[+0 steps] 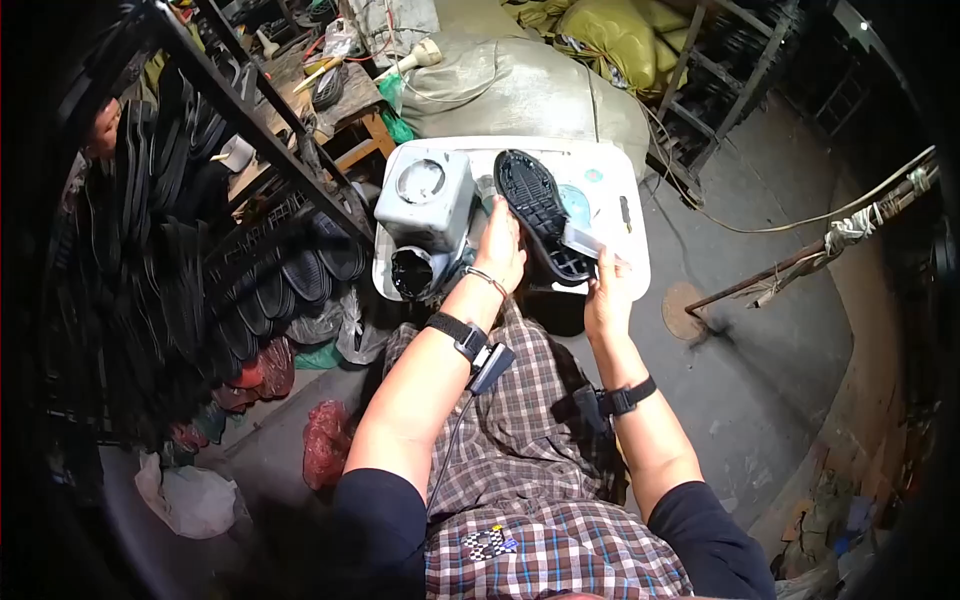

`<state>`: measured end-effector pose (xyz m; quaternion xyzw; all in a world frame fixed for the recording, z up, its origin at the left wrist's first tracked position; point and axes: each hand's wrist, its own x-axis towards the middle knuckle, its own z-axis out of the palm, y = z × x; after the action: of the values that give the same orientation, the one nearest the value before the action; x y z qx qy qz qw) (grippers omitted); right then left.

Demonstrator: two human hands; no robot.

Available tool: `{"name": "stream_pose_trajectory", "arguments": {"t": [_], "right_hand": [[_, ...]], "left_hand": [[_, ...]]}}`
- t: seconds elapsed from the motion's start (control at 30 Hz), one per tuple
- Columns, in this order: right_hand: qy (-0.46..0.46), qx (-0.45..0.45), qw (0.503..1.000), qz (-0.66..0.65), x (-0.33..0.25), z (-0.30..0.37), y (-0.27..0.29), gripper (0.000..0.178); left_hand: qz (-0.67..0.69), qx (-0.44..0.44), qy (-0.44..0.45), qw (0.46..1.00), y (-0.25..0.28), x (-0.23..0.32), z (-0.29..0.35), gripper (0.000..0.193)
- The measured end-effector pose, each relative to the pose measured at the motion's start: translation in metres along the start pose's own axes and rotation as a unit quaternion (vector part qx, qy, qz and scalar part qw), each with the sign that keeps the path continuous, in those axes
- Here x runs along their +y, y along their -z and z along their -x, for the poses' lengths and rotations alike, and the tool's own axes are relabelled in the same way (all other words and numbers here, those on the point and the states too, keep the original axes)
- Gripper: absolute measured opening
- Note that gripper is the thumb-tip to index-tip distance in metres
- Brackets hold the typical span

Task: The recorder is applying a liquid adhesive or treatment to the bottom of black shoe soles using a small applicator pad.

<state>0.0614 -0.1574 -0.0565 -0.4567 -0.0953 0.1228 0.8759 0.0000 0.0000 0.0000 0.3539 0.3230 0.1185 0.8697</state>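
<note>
A black shoe sole [528, 190] is tilted over a white stool-like table [632, 185], its treaded inner face turned up and shiny in places. My left hand [503, 250] holds the sole along its left edge. Between the fingers of my right hand [612, 298] is a flat white-handled tool [583, 240], perhaps a brush, lying against the lower part of the sole. Left of my left hand stands a greyish-white plastic jug [425, 205]. In front of it sits a container with a black-smeared mouth [412, 272].
Racks of black soles [160, 190] fill the left side. A large pale sack [520, 85] lies behind the table, with yellow sacks [615, 40] beyond. A pole [760, 285] wrapped with cord slants in from the right. Red plastic bags [327, 440] lie on the floor.
</note>
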Motion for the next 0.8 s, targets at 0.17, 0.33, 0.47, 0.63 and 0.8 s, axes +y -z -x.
{"name": "stream_pose_trajectory", "arguments": {"t": [0.17,0.33,0.47,0.63,0.8], "right_hand": [[-0.079,-0.056,0.995,0.016,-0.003,-0.004,-0.003,0.037],[-0.073,-0.042,0.996,0.016,0.002,-0.004,-0.007,0.034],[-0.006,-0.006,0.998,0.061,-0.017,0.011,-0.035,0.034],[0.038,-0.166,0.97,0.174,-0.019,0.037,-0.057,0.019],[0.094,-0.33,0.852,0.395,0.031,0.047,-0.116,0.015]], "left_hand": [[0.073,-0.038,-0.045,0.996,0.024,-0.028,-0.001,0.085],[0.016,-0.027,-0.042,0.999,0.023,-0.028,-0.016,0.079],[-0.007,-0.037,-0.049,0.998,0.049,-0.04,-0.016,0.077],[-0.017,0.014,-0.046,0.999,0.051,-0.077,0.062,0.058],[-0.016,0.067,-0.019,0.997,0.101,-0.097,0.148,0.044]]}}
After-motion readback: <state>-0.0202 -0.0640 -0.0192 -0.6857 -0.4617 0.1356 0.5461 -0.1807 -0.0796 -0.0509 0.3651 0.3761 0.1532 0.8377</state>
